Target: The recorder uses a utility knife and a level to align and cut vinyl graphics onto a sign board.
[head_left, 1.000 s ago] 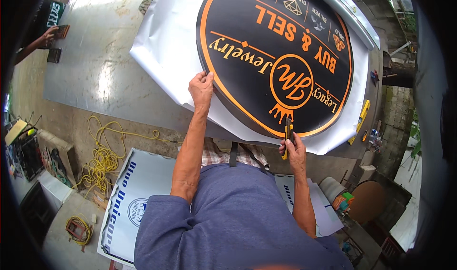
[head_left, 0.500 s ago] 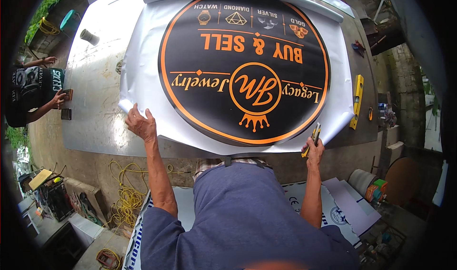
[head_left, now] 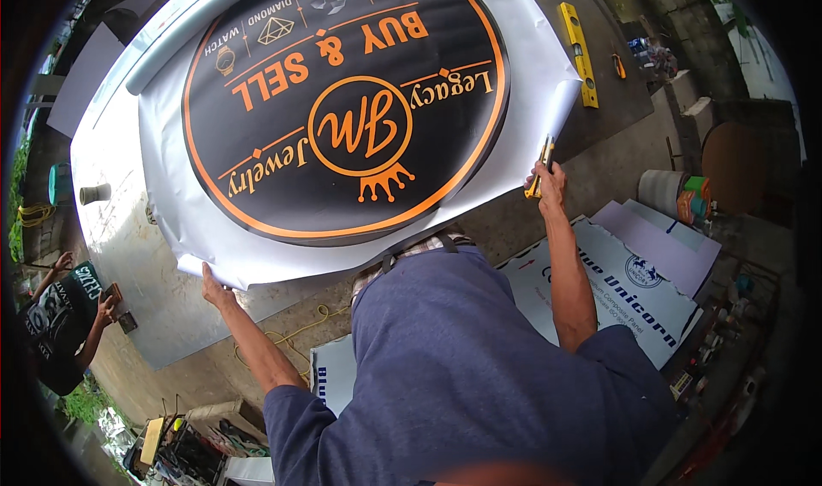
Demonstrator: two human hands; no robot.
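Observation:
A round black and orange sign (head_left: 342,66) lies on a large white sheet (head_left: 539,58) with curled edges and a roll along the far side. My left hand (head_left: 218,289) pinches the sheet's curled near-left corner. My right hand (head_left: 550,184) grips a yellow and black utility knife (head_left: 540,169) beside the sheet's right edge. The sheet rests over a metal-topped table (head_left: 107,229).
A yellow level (head_left: 579,53) and an orange-handled tool (head_left: 618,66) lie right of the sheet. A co-worker (head_left: 60,323) in dark clothing is at the left. Printed panels (head_left: 616,289), yellow cord (head_left: 308,319) and a bucket (head_left: 659,190) are below.
My left hand went from the sign's rim to the sheet's corner, which it now pinches. The knife stays in my right hand. The view has swung, so the sign sits further left and tilted.

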